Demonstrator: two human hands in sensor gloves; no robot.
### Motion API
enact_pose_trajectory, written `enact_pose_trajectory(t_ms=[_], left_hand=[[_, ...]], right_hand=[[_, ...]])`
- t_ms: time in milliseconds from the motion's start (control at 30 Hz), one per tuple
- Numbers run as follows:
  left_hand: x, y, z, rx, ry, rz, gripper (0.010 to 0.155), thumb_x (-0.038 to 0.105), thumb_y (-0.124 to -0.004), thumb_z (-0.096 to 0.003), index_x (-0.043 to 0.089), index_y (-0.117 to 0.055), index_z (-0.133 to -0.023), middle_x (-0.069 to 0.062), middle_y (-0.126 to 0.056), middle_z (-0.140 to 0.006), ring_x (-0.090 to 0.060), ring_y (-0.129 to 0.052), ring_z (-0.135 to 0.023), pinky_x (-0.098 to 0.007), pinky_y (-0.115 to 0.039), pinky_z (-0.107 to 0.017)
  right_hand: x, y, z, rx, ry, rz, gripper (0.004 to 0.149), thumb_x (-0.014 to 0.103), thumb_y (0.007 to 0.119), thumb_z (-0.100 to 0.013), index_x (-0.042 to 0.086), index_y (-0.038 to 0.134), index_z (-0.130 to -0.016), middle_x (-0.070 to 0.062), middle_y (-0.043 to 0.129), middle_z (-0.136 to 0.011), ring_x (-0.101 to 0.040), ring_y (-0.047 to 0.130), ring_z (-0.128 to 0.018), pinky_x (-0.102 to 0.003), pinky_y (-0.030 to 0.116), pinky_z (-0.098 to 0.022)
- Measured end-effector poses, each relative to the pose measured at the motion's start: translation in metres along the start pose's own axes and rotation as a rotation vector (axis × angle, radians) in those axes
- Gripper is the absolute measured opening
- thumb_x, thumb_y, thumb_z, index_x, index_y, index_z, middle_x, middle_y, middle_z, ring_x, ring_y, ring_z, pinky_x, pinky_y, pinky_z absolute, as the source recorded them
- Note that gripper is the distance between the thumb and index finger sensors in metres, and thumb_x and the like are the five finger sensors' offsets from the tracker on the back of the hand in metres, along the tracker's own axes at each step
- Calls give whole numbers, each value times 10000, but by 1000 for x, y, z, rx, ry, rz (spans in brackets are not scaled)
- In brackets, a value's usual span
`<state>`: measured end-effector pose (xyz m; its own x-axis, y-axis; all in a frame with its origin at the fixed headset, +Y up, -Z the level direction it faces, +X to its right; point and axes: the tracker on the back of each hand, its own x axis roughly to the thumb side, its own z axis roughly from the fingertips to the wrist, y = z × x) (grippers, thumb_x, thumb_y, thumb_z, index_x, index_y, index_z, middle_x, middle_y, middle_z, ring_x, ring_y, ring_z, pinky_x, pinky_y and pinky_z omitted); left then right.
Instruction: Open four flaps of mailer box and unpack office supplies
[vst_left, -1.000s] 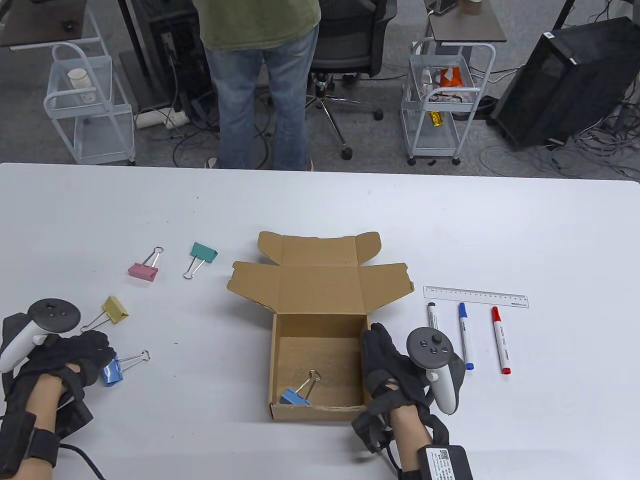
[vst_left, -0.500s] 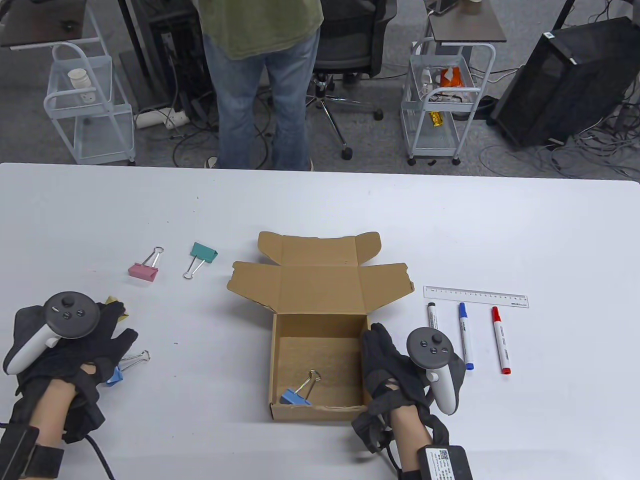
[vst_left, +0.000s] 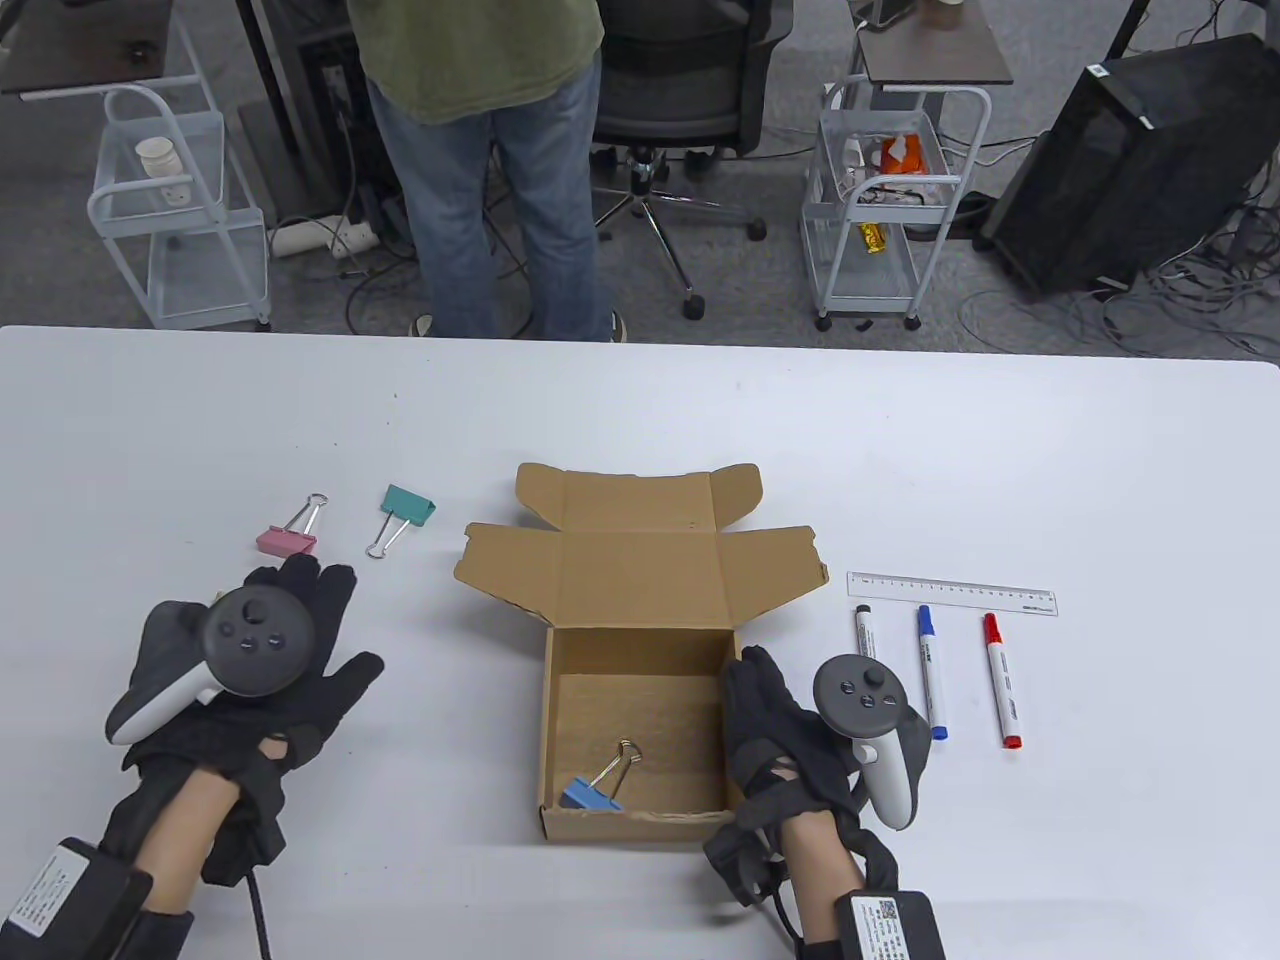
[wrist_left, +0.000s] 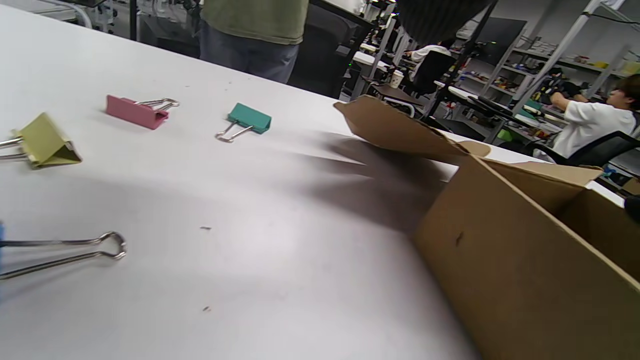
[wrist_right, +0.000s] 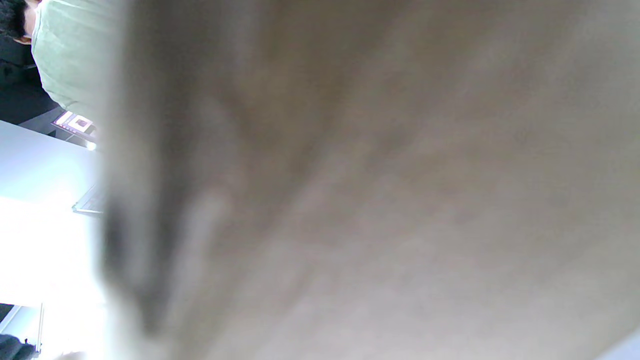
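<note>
The brown mailer box (vst_left: 632, 824) stands open at the table's middle, its flaps (vst_left: 640, 560) spread flat toward the far side. A blue binder clip (vst_left: 590, 792) lies in its near left corner. My right hand (vst_left: 752, 680) rests flat against the outside of the box's right wall, fingers extended. My left hand (vst_left: 335, 620) hovers open and empty, fingers spread, left of the box. In the left wrist view the box wall (wrist_left: 500, 270) is close on the right. The right wrist view shows only blurred cardboard.
A pink clip (vst_left: 287, 541) and a teal clip (vst_left: 408, 505) lie beyond my left hand. A yellow clip (wrist_left: 45, 145) and a blue clip's wire handle (wrist_left: 70, 250) show in the left wrist view. A ruler (vst_left: 950, 593) and black (vst_left: 865, 632), blue (vst_left: 930, 672) and red (vst_left: 1002, 682) markers lie right of the box.
My left hand has let go of the blue clip on the table, opened, and moved right and forward toward the box, covering the yellow and blue clips. The right hand has not moved.
</note>
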<state>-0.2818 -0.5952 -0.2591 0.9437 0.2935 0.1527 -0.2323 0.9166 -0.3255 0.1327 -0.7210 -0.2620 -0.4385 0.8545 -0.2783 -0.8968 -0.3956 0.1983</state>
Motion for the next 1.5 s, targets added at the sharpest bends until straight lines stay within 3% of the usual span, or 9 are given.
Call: enact_pose_trajectory(t_ms=[433,900,1267,1500], left_hand=[[79,-11,-9,-6,-175,-126,834,525,-615,-596,135,-131,-1153,-231,-18,-1213,-549,-65,-1105,-696,-311,-760],[167,-54,-31,-199,-328,-198,826,522,-617,-596,106,-177,-1158,-237,-111,-1228,-542,-175,-1127,-635,-377,-785],[203,-94,-59,-425,-286,-171,851,522,-614,-596,17,-203,-1144,-311,-167,-1214,-634,-302,-1098,-622,-521,-768],[206,-107,-76,-541,-200,-148,863,526,-605,-598,-18,-210,-1139,-357,-189,-1202,-718,-359,-1056,-656,-579,-741]], right_hand=[[0,0,0,0,0,2,687,435,396,-652,-26,311,-1154,-393,459,-1175,-670,631,-939,-735,581,-674],[0,0,0,1,0,1,686,434,396,-652,-26,312,-1154,-394,461,-1174,-668,630,-941,-735,580,-674],[0,0,0,2,-1,2,688,434,396,-651,-28,311,-1154,-394,461,-1174,-670,631,-939,-735,581,-674],[0,0,0,2,-1,2,689,433,397,-651,-29,309,-1154,-394,459,-1175,-669,631,-940,-735,581,-673]])
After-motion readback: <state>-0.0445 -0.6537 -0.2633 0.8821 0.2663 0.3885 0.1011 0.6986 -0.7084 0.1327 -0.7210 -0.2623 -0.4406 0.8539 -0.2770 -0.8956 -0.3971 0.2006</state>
